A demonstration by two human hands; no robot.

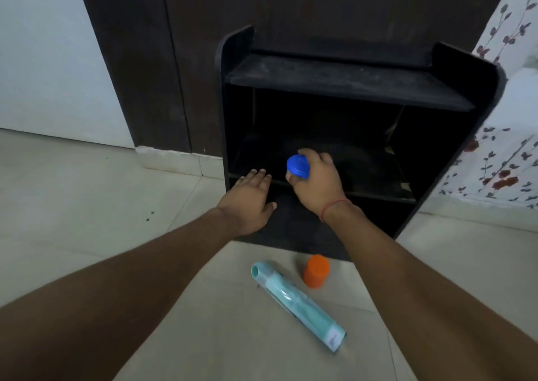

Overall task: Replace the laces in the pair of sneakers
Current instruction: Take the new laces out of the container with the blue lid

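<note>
Kneeling-height view down onto a pale tiled floor and a low black shelf unit set against a dark wooden panel; right hand at the front of the middle shelf, fingers and thumb curled round a small container with a blue cap, body of it hidden under the palm; a red thread round that wrist; left hand just beside, fingers straight and together, lying flat near the shelf's front edge, holding nothing; whether actually touching the edge, cannot tell. On the floor nearer the camera, an orange-capped container upright, and a teal packaged tube lying slantwise just beside it; flowered cloth hanging at the right. No sneakers and no laces anywhere in sight; shelf interior too dark to read, so possibly further back, possibly elsewhere. Judged from that: still at the clearing or searching stage, lacing not begun. Expect sneakers light, soft in the upper, stiffer at sole and heel, so best taken by the heel or collar; laces limp and easily tangled, best pinched close to the stiff tip for threading.
</note>
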